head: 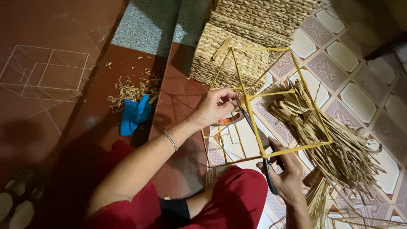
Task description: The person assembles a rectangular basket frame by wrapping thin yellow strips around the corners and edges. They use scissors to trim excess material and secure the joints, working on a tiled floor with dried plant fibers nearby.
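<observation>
A box-shaped wire frame (271, 98) wrapped in pale straw stands on the tiled floor in front of me. My left hand (215, 107) pinches one of its upright bars near a joint. My right hand (288, 174) grips black-handled scissors (259, 140), blades pointing up toward that same joint. A bundle of dried straw (328, 135) lies just right of the frame, partly behind its bars. My red-trousered knee (237, 197) is below the frame.
Stacked woven straw baskets (250, 38) stand behind the frame. A bare white wire frame (44, 73) sits on the red floor at left. Straw scraps (131, 87) and a blue cloth (135, 113) lie on the red step. Sandals (15, 203) show at bottom left.
</observation>
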Tool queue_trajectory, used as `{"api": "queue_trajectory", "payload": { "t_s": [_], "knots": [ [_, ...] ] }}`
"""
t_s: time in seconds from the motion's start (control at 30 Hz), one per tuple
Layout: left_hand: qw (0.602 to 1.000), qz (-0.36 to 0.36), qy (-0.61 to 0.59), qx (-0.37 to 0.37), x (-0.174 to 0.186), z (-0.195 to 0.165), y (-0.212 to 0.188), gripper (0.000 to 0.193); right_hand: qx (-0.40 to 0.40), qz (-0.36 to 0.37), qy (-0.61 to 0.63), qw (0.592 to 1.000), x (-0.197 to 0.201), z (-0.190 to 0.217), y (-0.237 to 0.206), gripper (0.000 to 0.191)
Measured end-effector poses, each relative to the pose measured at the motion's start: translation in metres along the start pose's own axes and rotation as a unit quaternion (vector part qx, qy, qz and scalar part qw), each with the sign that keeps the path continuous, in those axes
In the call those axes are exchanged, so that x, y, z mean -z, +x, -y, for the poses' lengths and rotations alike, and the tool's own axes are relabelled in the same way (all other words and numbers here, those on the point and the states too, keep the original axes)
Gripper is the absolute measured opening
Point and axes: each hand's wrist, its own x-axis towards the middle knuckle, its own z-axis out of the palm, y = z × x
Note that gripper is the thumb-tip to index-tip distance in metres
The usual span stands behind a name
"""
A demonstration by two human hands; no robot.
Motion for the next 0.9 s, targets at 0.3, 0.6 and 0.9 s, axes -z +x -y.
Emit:
{"api": "queue_trajectory", "payload": {
  "t_s": [0.3,0.6,0.9],
  "knots": [
    [0.999,-0.013,0.008,-0.03,-0.001,-0.005,-0.005,0.008,0.035,0.006,-0.048,0.998,-0.01,0.015,0.029,0.07],
    [0.999,-0.009,-0.02,-0.035,-0.004,-0.006,-0.005,0.003,0.007,0.078,-0.031,0.996,-0.014,0.023,0.033,0.062],
    [0.999,-0.012,-0.04,-0.028,-0.005,-0.002,-0.008,0.004,0.014,0.071,-0.041,0.997,-0.013,0.013,0.036,0.066]
  ]
}}
